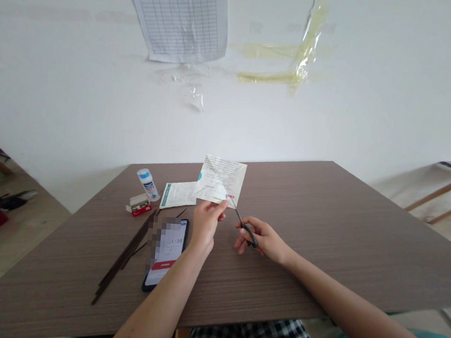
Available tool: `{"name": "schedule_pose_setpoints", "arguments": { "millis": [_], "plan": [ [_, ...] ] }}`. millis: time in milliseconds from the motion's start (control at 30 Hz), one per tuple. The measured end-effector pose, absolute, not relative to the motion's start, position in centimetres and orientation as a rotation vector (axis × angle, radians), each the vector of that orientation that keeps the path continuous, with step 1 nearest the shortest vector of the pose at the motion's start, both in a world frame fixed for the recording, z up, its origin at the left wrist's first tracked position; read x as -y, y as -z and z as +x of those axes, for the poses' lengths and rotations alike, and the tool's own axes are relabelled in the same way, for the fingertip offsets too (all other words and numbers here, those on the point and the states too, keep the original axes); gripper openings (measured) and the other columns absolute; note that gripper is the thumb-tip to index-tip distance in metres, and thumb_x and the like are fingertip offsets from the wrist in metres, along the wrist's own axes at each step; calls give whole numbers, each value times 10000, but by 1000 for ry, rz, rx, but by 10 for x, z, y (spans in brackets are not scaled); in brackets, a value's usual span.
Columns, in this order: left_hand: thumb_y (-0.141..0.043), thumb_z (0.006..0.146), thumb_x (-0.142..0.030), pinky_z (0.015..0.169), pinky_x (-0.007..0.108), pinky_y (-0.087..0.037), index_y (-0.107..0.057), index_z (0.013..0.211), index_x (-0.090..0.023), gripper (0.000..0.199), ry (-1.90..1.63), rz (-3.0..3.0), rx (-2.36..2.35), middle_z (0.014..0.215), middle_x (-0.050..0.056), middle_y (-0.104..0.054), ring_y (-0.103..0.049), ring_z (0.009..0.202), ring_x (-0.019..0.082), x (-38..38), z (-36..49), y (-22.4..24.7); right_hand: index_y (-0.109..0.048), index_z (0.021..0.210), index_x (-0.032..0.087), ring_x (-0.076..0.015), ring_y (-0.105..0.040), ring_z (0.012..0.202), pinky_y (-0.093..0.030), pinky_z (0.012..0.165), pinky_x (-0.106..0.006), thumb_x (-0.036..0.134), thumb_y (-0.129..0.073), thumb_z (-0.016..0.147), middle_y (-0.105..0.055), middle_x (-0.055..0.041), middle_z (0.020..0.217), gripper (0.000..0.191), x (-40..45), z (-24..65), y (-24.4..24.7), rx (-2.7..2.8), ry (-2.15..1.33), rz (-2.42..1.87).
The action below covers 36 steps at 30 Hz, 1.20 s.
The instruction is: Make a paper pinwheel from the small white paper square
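My left hand (pixel 206 225) pinches the lower edge of a printed sheet of paper (pixel 224 179), holding it up above the table. A diagonal crease runs across the sheet. Fingers of my right hand (pixel 261 237) are wrapped round the dark handles of a pair of scissors (pixel 250 235). The blades point up and left and meet the paper's lower edge close to my left thumb. Whether the blades are parted or together I cannot tell. Left of the raised sheet lies another printed piece of paper (pixel 178 194) with a green edge strip.
On the wooden table (pixel 323 213) stand a glue bottle with a blue cap (pixel 148 185) and a small open red box (pixel 140 206). Thin dark sticks (pixel 125 255) lie beside a phone (pixel 169 256). A white wall (pixel 109 102) with a taped chart (pixel 182 25) rises behind.
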<state>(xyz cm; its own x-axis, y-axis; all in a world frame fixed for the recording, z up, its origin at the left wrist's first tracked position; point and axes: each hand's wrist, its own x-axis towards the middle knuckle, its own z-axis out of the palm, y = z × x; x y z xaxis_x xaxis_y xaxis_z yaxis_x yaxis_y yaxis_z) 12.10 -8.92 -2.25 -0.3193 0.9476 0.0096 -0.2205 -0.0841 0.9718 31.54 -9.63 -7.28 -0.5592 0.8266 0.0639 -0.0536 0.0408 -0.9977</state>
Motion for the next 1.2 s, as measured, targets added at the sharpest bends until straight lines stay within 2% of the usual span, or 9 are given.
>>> {"name": "schedule_pose_setpoints", "arguments": {
  "millis": [100, 300, 533, 967, 1200],
  "plan": [
    [-1080, 538, -517, 630, 288, -488, -819, 768, -196, 474, -1576, 908, -1240, 757, 44, -801, -619, 615, 137, 89, 121, 22, -638, 1172, 232, -250, -840, 724, -539, 572, -308, 730, -839, 993, -884, -89, 911, 566, 96, 316, 73, 1626, -1606, -774],
    [-1088, 563, -496, 624, 288, -492, -824, 775, -193, 454, -1575, 909, -1256, 764, 50, -804, -625, 619, 143, 90, 121, 21, -645, 1188, 226, -271, -845, 741, -537, 588, -327, 736, -845, 997, -888, -106, 932, 580, 97, 316, 73, 1621, -1611, -804],
    [-1085, 539, -508, 628, 285, -495, -806, 747, -197, 467, -1580, 898, -1250, 746, 39, -792, -624, 626, 142, 90, 121, 21, -630, 1170, 228, -245, -824, 702, -608, 708, -363, 777, -853, 977, -871, -82, 886, 624, 95, 315, 77, 1607, -1627, -751],
    [-1084, 546, -535, 618, 285, -499, -820, 770, -194, 486, -1580, 914, -1239, 762, 46, -801, -621, 612, 138, 88, 120, 25, -643, 1155, 246, -242, -823, 689, -587, 657, -344, 786, -866, 968, -871, -61, 878, 614, 97, 315, 74, 1599, -1633, -767],
    [-1083, 547, -548, 604, 283, -460, -816, 750, -196, 486, -1582, 938, -1247, 721, 37, -776, -587, 594, 135, 88, 119, 26, -644, 1187, 237, -256, -832, 718, -569, 623, -330, 788, -846, 981, -877, -85, 920, 622, 95, 316, 76, 1620, -1620, -796]
  ]
}}
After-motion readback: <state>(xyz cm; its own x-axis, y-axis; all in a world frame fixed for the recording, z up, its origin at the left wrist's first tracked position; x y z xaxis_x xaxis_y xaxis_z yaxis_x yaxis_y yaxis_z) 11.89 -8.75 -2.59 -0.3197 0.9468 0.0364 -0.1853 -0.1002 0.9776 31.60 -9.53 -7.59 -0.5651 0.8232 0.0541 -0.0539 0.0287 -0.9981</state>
